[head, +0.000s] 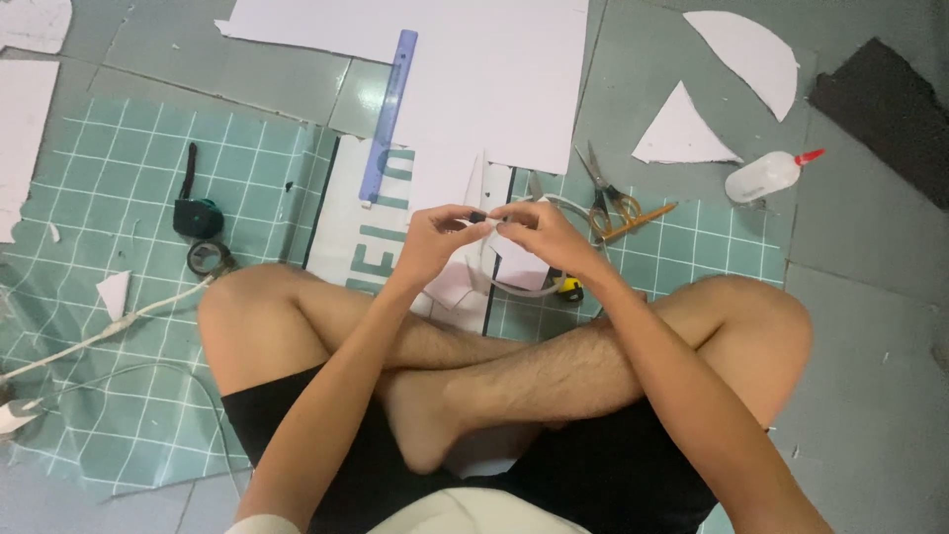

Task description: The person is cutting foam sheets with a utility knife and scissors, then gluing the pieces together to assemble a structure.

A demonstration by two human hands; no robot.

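Note:
I sit cross-legged on a green grid cutting mat. My left hand and my right hand meet above my knees, both pinching a small white paper piece with a small dark part at its top edge. More white paper cut-outs lie on the mat right under my hands. How the dark part is fixed to the paper is hidden by my fingers.
A large white sheet and a purple ruler lie ahead. Scissors, a pencil and a glue bottle sit to the right; a tape measure, tape roll and white cable to the left.

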